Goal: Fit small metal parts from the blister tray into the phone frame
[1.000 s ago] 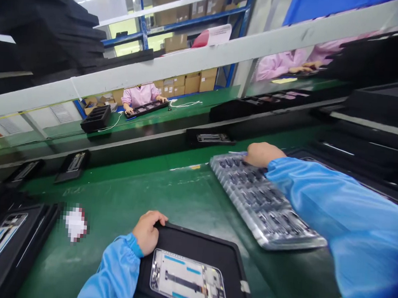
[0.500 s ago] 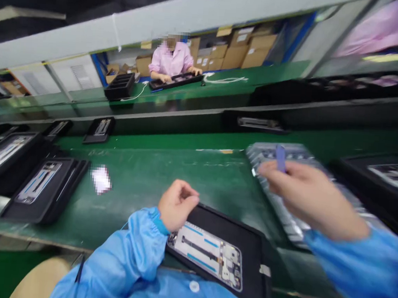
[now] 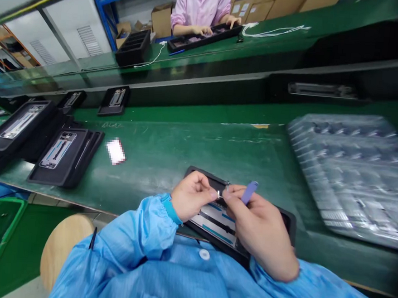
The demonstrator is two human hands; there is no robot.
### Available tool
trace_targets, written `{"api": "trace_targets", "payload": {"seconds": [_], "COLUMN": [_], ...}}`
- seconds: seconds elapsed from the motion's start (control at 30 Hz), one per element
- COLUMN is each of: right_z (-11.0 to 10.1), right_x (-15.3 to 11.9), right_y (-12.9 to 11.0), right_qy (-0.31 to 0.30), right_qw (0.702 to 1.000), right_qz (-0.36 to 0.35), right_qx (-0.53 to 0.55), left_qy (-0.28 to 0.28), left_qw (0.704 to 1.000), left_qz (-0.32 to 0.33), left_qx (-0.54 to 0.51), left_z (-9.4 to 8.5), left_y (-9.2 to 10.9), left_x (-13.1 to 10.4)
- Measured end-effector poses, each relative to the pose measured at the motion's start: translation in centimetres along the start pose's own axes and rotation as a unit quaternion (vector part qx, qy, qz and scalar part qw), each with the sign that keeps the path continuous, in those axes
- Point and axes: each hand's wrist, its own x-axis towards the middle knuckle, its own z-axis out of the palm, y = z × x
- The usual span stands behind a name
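Above a black tray (image 3: pixel 287 218) at the bench's front edge, my two hands meet fingertip to fingertip. My left hand (image 3: pixel 194 196) is closed in a pinch at a tiny white piece (image 3: pixel 219 194). Opposite it, my right hand (image 3: pixel 258 226) is closed too, with a purple strip (image 3: pixel 249 192) sticking up between its fingers and a small part at its fingertips, too small to name. Under the hands lies a phone frame (image 3: pixel 214 223) with blue strips, its right part hidden by my right hand.
Clear plastic blister trays (image 3: pixel 357 178) lie at the right. Stacked black trays (image 3: pixel 62 157) with phone frames stand at the left, near a small white card (image 3: pixel 115 151). Across the bench a person in pink (image 3: pixel 202 8) handles a long black tray (image 3: pixel 203 38). A round stool (image 3: pixel 65 248) is below left.
My right hand has come from the plastic trays at the right to my left hand, still with the purple strip. The view has tilted down, and the small white piece now shows between the fingertips.
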Motion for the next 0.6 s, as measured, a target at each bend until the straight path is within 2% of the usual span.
{"api": "trace_targets", "payload": {"seconds": [0.1, 0.17, 0.23, 0.27, 0.37, 0.43, 0.47, 0.53, 0.57, 0.6], "right_z": [-0.7, -2.0, -3.6, -4.5, -6.8, -7.8, -8.2, -9.0, -9.5, -10.1], "right_x": [-0.5, -0.8, -0.8, -0.7, -0.4, -0.2, -0.2, -0.4, -0.6, -0.8], "right_y": [0.1, 0.1, -0.1, -0.2, -0.4, -0.2, 0.0, 0.7, 1.2, 1.6], "right_qy": [-0.017, 0.017, 0.039, 0.022, -0.107, -0.169, -0.179, -0.178, -0.167, -0.151], "right_qw": [0.999, 0.988, 0.949, 0.92, 0.832, 0.8, 0.794, 0.798, 0.811, 0.829], "right_qz": [-0.033, -0.131, -0.268, -0.336, -0.477, -0.51, -0.516, -0.514, -0.498, -0.47], "right_qx": [-0.021, -0.08, -0.162, -0.199, -0.261, -0.268, -0.266, -0.258, -0.258, -0.263], "left_qy": [-0.014, -0.034, -0.066, -0.088, -0.16, -0.199, -0.211, -0.203, -0.185, -0.163], "left_qw": [1.0, 0.998, 0.995, 0.992, 0.979, 0.971, 0.969, 0.971, 0.964, 0.944], "left_qz": [-0.007, -0.023, -0.049, -0.066, -0.11, -0.126, -0.127, -0.087, -0.043, 0.013], "left_qx": [-0.024, -0.047, -0.063, -0.066, -0.059, -0.042, -0.017, 0.096, 0.185, 0.285], "left_z": [0.1, 0.0, -0.1, -0.1, 0.1, 0.4, 0.6, 1.0, 1.0, 1.0], "left_y": [0.0, 0.0, 0.0, -0.1, -0.5, -0.6, -0.6, -0.2, 0.2, 0.5], "left_x": [0.0, -0.2, -0.4, -0.5, -0.6, -0.5, -0.5, -0.3, -0.2, -0.2]}}
